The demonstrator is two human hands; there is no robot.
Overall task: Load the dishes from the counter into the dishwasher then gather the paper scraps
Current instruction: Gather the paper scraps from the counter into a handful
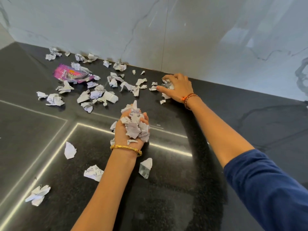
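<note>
While no dishes show anywhere on the black stone counter (216,164), which suggests the loading part is done, the gathering of paper scraps is well under way and far from finished. The left hand (131,130) is turned palm up over the middle of the counter, its fingers curled around a heaped wad of torn paper (135,125) that already overflows the palm. The right hand (178,87) reaches to the back edge where the counter meets the marble-look wall (183,39), and its fingers close round a small crumpled clump (167,85) there. Most of the loose scraps (100,95) lie scattered well to the left of that hand, around and partly over a purple foil wrapper (71,74), with a few larger torn pieces (93,173) near the left forearm and one more cluster (38,195) toward the near left corner. The chief risk, as I judge it, is the overfull left palm: any tilt, or pressing another clump on top, could spill light pieces back onto the stone or over the edge. Scraps tight against the wall may be missed or pushed along rather than lifted, and the wrapper could be scooped up with the paper if the sweep is careless.
</note>
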